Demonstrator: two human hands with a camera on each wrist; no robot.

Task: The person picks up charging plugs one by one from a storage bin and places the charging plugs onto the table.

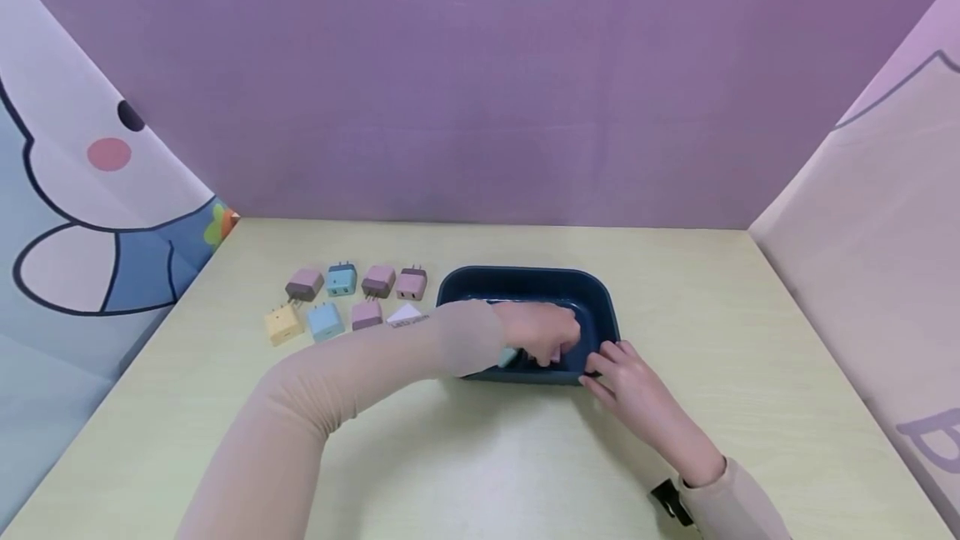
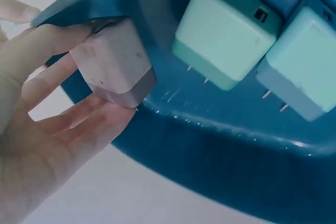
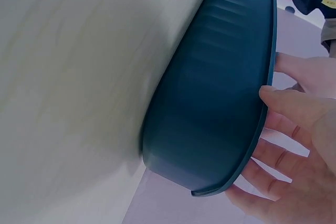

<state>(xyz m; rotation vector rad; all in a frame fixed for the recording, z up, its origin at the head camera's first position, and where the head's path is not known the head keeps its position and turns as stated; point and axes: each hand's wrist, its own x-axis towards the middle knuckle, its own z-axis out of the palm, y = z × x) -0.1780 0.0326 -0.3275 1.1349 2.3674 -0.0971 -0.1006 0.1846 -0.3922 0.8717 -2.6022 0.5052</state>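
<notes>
Inside the dark blue tray (image 1: 525,275), my left hand (image 1: 542,326) grips a pink-purple charger plug (image 2: 113,59) between thumb and fingers. The left wrist view shows this plug close to the tray's wall. Beside it on the tray floor lie a mint-green charger plug (image 2: 226,32) and a light-blue charger plug (image 2: 307,59), their prongs facing the same way. My right hand (image 1: 633,390) holds the tray's near right corner, the thumb on the rim and the fingers inside, as seen in the right wrist view. My left forearm hides part of the tray in the head view.
Left of the tray, several charger plugs stand on the table in loose rows: purple (image 1: 304,283), blue (image 1: 325,321), yellow (image 1: 284,324) and a white one (image 1: 405,314) partly behind my left sleeve. A purple cloth (image 1: 480,90) hangs behind the pale table (image 1: 690,290).
</notes>
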